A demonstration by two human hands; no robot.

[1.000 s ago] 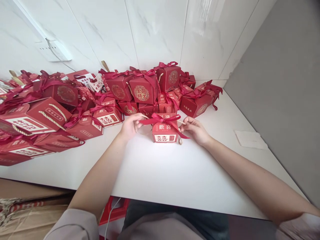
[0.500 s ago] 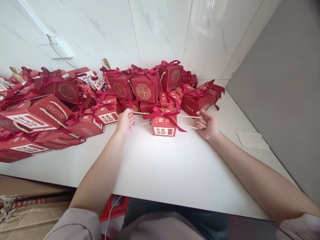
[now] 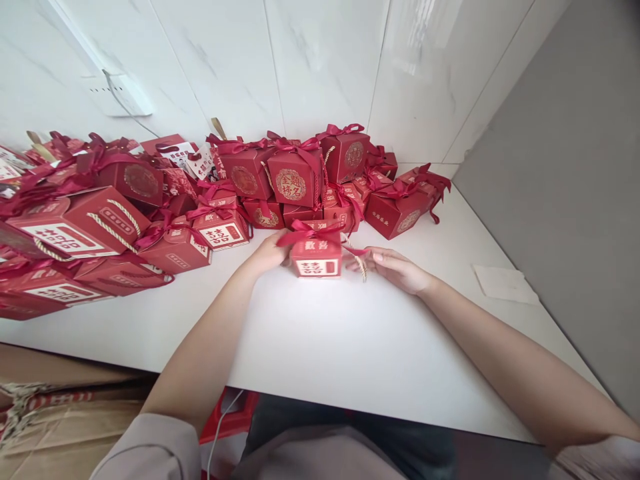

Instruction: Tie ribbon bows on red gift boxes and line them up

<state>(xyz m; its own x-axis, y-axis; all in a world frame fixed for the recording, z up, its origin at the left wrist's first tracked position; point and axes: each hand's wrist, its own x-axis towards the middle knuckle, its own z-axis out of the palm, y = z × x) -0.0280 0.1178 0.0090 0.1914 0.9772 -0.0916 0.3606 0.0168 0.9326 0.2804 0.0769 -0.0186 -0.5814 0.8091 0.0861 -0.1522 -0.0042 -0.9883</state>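
Head view: angular red box [image 3: 316, 251] with glossy ribbon [image 3: 315, 231], twisted cord [image 3: 364, 268].

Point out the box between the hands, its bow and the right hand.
Box [image 3: 317, 255]: head view, upper front.
Bow [image 3: 317, 231]: head view, its middle.
Right hand [image 3: 400, 269]: head view, middle of the hand.

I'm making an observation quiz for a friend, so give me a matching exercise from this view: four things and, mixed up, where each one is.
1. Front-centre double-happiness gift box
2. Wall socket
3. Brown cardboard
4. Flat white sheet

A. Lower left, past the tabletop
B. Tabletop's right edge
C. Tiled wall, upper left
D. Between left hand and right hand

Pairs: 1-D, 2-C, 3-A, 4-B
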